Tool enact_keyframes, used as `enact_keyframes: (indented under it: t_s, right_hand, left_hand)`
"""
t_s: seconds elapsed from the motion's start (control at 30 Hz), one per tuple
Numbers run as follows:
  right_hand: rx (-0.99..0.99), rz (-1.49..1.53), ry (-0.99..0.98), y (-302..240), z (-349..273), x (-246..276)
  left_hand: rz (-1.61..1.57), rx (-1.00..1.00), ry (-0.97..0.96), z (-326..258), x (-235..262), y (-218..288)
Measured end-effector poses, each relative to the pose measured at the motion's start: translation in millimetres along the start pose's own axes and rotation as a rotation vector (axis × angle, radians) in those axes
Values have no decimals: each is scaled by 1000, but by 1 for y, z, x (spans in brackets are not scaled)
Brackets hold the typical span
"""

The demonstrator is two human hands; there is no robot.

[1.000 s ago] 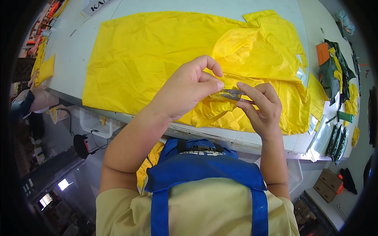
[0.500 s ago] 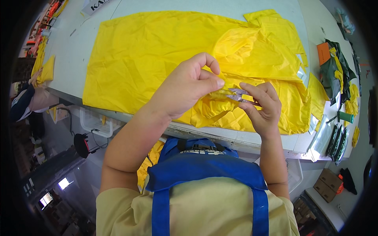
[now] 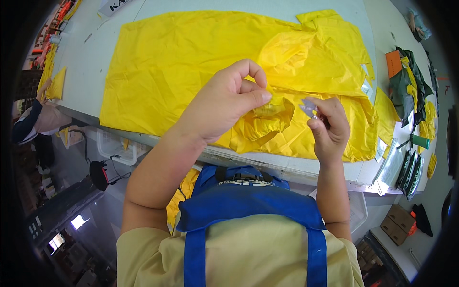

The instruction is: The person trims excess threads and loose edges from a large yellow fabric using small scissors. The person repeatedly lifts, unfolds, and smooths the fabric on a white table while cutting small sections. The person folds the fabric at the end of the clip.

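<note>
A large yellow garment (image 3: 191, 62) of thin shiny fabric lies spread over a pale worktable (image 3: 91, 52). My left hand (image 3: 224, 103) is raised over its near edge and pinches a gathered, elastic-looking cuff (image 3: 267, 117) of the yellow fabric between thumb and forefinger. My right hand (image 3: 327, 126) is beside it, a short gap away, with its fingertips closed on a small clear plastic piece (image 3: 308, 107). I cannot tell what that piece is. My forearms come up from a blue apron (image 3: 248, 201) over a beige shirt.
At the table's right end lie an orange card (image 3: 394, 63), dark green and yellow garments (image 3: 411, 88) and a green tube (image 3: 420, 141). Another person's hand and sleeve (image 3: 36, 110) are at the left, by more yellow fabric (image 3: 55, 83). Cardboard boxes (image 3: 399, 225) stand on the floor.
My hands have drawn apart. My right hand moved right with the small clear piece, and my left hand lifted the yellow cuff.
</note>
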State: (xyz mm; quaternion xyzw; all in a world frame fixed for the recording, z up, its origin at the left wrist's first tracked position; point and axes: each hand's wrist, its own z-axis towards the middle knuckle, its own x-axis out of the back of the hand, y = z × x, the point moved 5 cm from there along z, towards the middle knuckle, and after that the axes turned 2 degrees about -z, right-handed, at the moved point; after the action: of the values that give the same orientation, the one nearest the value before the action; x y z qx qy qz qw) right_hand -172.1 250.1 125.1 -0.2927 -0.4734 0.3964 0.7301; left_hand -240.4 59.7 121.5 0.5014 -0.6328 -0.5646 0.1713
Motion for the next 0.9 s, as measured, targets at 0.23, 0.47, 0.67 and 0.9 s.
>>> enact_keyframes:
  t_s: [0.23, 0.47, 0.67, 0.9]
  right_hand:
    - [-29, -41, -198, -1, -14, 0]
    - [-148, -33, -166, -10, -22, -7]
    - [-172, 131, -74, -3, -31, -12]
    - [-162, 147, -37, -3, -31, -14]
  left_hand:
    - [-11, 7, -19, -1, 4, -1]
    - [-119, -9, -11, 0, 3, -2]
    - [-184, -40, 42, 0, 2, -4]
    - [-201, -53, 21, -1, 0, -6]
